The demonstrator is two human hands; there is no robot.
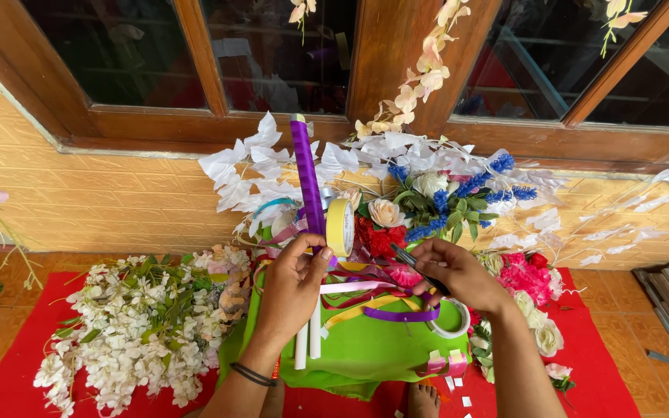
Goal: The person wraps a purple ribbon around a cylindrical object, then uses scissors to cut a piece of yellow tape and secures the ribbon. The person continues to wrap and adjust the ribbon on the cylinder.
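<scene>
Left hand [294, 285]: your fingers are curled round the stick [308, 232], thumb pressed on the purple wrap; black band on that wrist.
Stick: one, upright, leaning slightly left; purple ribbon covers the top part, bare white below your grip, lower end over the green cloth [365, 352].
Tape roll [340, 227]: one yellow roll, on edge, touching the stick just right of your thumb.
Right hand [458, 275]: your fingers are closed round black scissors [420, 271], tips pointing up-left toward the tape; whether the blades are open, you cannot tell.
Second roll [452, 319]: one pale ring, flat on the green cloth, just under your right wrist.
Loose ribbons [373, 302]: pink, yellow, purple and dark red strips cross between your hands, cluttering the space under the scissors.
Behind: mixed bouquet [435, 201] of white, peach, blue and red flowers crowds right up to the stick and tape.
Left side: one heap of white blossoms [137, 325] on the red mat [9, 379], apart from your hand.
Right side: pink and cream flowers [532, 290] beside your right forearm.
Front: small paper scraps [452, 368], several, near one bare foot [423, 400].
</scene>
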